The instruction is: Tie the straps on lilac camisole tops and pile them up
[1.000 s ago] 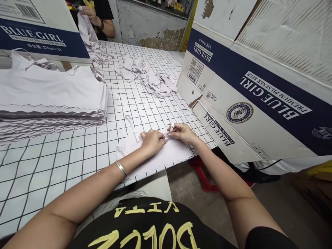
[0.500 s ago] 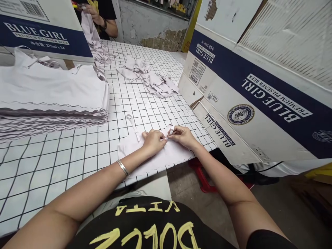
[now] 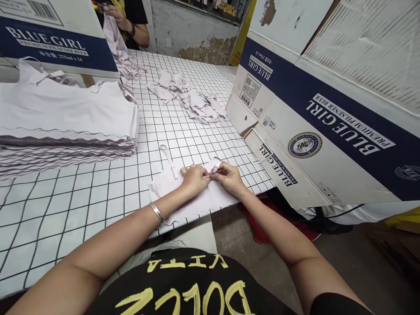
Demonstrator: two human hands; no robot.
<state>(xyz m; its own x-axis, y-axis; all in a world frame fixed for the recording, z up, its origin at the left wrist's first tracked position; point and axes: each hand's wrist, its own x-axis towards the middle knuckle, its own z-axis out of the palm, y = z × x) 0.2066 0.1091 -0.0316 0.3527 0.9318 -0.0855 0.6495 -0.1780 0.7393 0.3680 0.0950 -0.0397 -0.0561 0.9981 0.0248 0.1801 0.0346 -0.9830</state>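
Note:
A pale pink camisole lies flat at the table's front edge, one thin strap stretched out on the table beyond it. My left hand rests on the camisole, its fingertips pinching the fabric near the neckline. Right beside it, my right hand is closed, thumb and fingers pinching the camisole at the base of its other strap. The two hands' fingertips nearly meet. What exactly lies between them is too small to make out.
A stack of similar camisoles stands at the left, before a beer carton. Crumpled pink garments lie mid-table. A large carton borders the table's right side. Across the table a person handles fabric. A red stool is below.
My right hand has shifted slightly left, closer to my left hand's fingertips. The camisole and my left hand stay nearly in place.

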